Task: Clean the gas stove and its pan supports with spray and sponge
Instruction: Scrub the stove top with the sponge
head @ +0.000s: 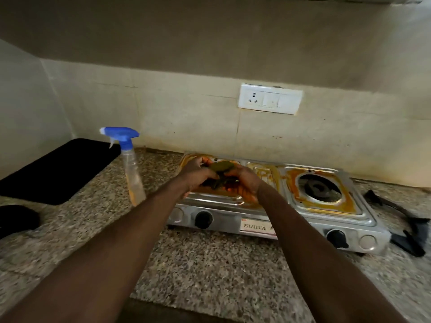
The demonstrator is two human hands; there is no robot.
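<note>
Far left: a flat black mat [53, 171] on the speckled stone counter [210, 264]. Just right of the mat, a clear plastic spray bottle with a blue trigger top [131, 169], upright, touched by neither hand. Best kept there, close enough to grab for more spray.

Next, the left hand [194, 174], fingers curled round one end of a soft green sponge [222, 166]. Then the right hand [243, 184], curled round the other end. Both held up over the left side of the shiny steel two-burner gas stove [363, 220]. Something dark tucked under the sponge between the palms, too blurry to tell what.

Looks like a squeeze or a fold of the sponge before more scrubbing. To do it well: squeeze hard, right over the stove top, so no drips on the counter. Fold to a clean face. Then press flat and rub in small circles.

Plenty left to scrub, going by the orange-brown gunk around the open right burner [317, 187]. Start at the rim there and work toward the middle. Keep off the black knobs [203, 219], so no gas by mistake.

Far right, on the counter beside the stove: a black metal pan support [412, 226], off its burner. Spray, wait a bit, then scrub each leg.
</note>
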